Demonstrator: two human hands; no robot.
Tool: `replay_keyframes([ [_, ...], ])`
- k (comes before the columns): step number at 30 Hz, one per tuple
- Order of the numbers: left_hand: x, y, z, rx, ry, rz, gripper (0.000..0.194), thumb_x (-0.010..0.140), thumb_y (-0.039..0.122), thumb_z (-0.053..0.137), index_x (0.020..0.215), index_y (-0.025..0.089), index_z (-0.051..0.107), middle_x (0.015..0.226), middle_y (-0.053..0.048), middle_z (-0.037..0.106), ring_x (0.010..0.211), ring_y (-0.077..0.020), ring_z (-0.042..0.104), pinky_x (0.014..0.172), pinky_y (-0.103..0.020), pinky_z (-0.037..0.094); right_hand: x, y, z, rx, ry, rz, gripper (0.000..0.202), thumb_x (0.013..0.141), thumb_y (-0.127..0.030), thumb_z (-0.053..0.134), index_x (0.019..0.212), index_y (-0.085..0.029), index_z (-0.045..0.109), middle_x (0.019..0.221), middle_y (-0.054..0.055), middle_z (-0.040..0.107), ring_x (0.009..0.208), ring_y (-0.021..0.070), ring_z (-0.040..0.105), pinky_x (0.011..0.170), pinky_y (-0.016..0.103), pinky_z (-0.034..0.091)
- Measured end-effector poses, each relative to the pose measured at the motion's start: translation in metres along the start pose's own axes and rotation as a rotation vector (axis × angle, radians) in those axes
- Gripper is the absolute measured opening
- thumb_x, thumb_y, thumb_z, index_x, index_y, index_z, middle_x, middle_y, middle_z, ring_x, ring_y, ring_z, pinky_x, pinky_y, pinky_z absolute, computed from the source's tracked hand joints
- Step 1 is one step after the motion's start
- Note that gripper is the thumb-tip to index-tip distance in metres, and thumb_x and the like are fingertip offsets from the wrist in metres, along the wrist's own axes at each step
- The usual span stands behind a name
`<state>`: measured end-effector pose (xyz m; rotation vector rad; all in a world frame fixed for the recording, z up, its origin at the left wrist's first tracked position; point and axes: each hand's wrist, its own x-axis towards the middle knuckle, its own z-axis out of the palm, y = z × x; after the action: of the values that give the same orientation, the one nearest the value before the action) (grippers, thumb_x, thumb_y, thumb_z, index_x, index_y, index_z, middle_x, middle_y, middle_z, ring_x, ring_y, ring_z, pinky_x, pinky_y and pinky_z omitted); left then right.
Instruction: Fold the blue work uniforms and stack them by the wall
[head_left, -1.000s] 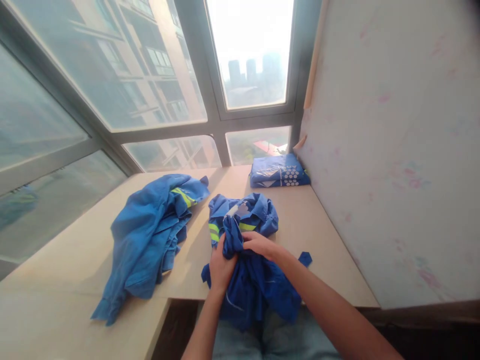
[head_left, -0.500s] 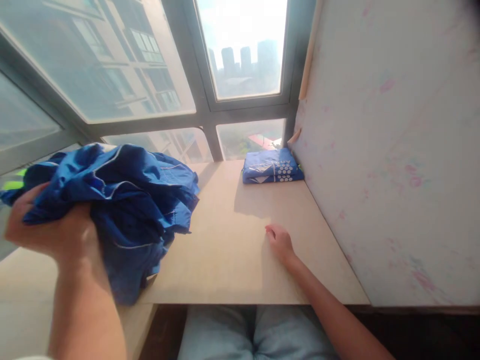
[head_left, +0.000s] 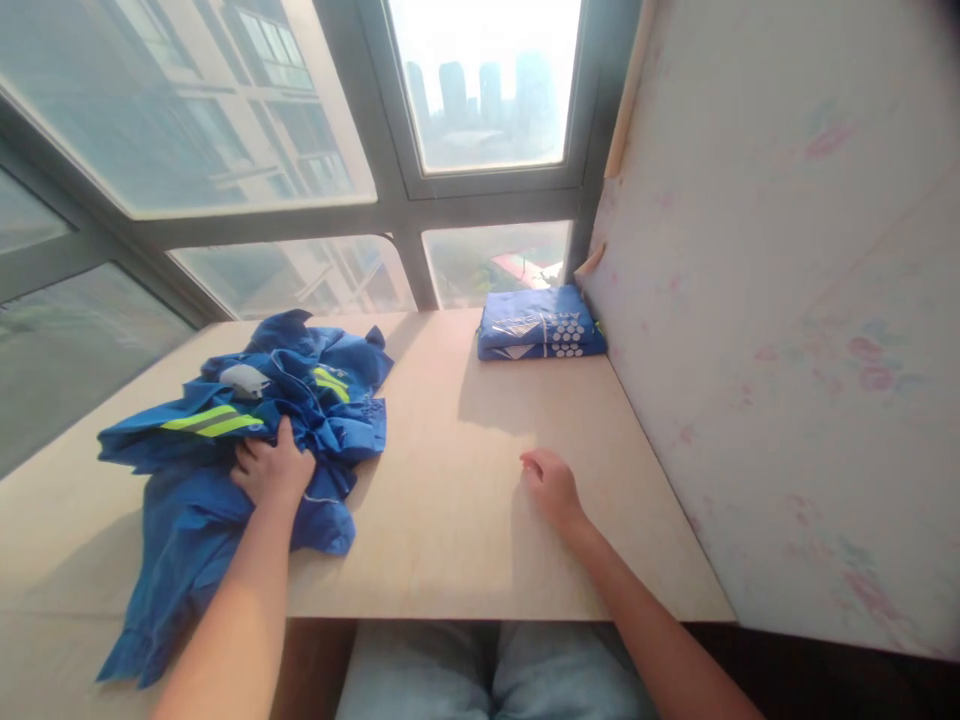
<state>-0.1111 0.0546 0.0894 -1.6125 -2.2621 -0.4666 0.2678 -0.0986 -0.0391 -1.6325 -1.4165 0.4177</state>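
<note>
A crumpled blue jacket [head_left: 330, 345] with yellow-and-grey stripes and white piping lies on the left of the wooden tabletop. Part of it hangs toward the front edge, and a pale grey patch shows among its folds. My left hand [head_left: 274, 468] rests on top of the jacket, its thumb and fingers apart against the cloth. Loosely curled, my right hand [head_left: 553, 487] lies on the tabletop with nothing seen in it. Beyond it, a folded blue garment [head_left: 536, 322] with a white print of dots and triangles sits by the wall.
The pale wooden tabletop [head_left: 427, 540] runs up to a grey window frame [head_left: 409, 230]. A flowered papered wall [head_left: 750, 300] borders it on the right, with peeling paper near the corner. My legs in light jeans [head_left: 487, 670] are under the front edge.
The jacket has come down from my raised left hand onto the tabletop and spread out, showing its yellow stripes. My left hand has moved right and released its grip. My right hand stays put.
</note>
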Motion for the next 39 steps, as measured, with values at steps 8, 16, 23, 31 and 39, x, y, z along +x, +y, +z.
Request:
replay_keyframes([
  [8, -0.074, 0.023, 0.008, -0.165, 0.220, 0.316, 0.054, 0.085, 0.027, 0.058, 0.137, 0.014, 0.051, 0.155, -0.021, 0.035, 0.145, -0.0384, 0.027, 0.113, -0.059, 0.026, 0.000, -0.004, -0.001, -0.002, -0.001, 0.002, 0.027, 0.086, -0.013, 0.045, 0.089, -0.020, 0.071, 0.093, 0.008, 0.073, 0.089, 0.0200, 0.065, 0.083, 0.032, 0.048],
  [16, -0.156, 0.117, 0.050, -0.224, -0.257, 0.646, 0.050, 0.092, 0.037, 0.049, 0.140, 0.023, 0.053, 0.153, -0.014, 0.043, 0.143, -0.0349, 0.035, 0.116, -0.059, 0.025, 0.000, -0.005, -0.008, 0.071, -0.043, 0.060, 0.027, 0.083, -0.016, 0.045, 0.089, -0.021, 0.071, 0.092, 0.007, 0.073, 0.089, 0.0214, 0.066, 0.084, 0.034, 0.050],
  [23, -0.155, 0.121, 0.050, -0.269, -0.311, 0.591, 0.051, 0.094, 0.041, 0.047, 0.143, 0.026, 0.051, 0.157, -0.011, 0.039, 0.145, -0.0326, 0.032, 0.118, -0.058, 0.020, 0.064, 0.018, -0.011, 0.077, 0.091, 0.258, 0.032, 0.082, -0.025, 0.046, 0.101, -0.018, 0.071, 0.101, 0.010, 0.073, 0.093, 0.0230, 0.067, 0.088, 0.036, 0.052],
  [31, -0.156, 0.122, 0.044, -0.264, -0.355, 0.573, 0.053, 0.093, 0.042, 0.049, 0.145, 0.028, 0.049, 0.157, -0.010, 0.038, 0.145, -0.0320, 0.030, 0.119, -0.056, 0.021, 0.234, 0.054, -0.026, -0.463, 0.141, -0.157, 0.038, 0.084, -0.006, 0.048, 0.118, -0.013, 0.062, 0.129, 0.018, 0.059, 0.118, 0.0226, 0.053, 0.105, 0.044, 0.037],
  [39, -0.157, 0.120, 0.044, -0.328, -0.397, 0.537, 0.057, 0.091, 0.043, 0.052, 0.146, 0.029, 0.047, 0.157, -0.009, 0.038, 0.146, -0.0338, 0.028, 0.120, -0.057, 0.018, 0.315, 0.048, -0.042, -0.608, -0.007, -0.171, 0.036, 0.097, -0.034, 0.051, 0.109, -0.004, 0.068, 0.104, 0.024, 0.066, 0.109, 0.0271, 0.060, 0.095, 0.049, 0.038],
])
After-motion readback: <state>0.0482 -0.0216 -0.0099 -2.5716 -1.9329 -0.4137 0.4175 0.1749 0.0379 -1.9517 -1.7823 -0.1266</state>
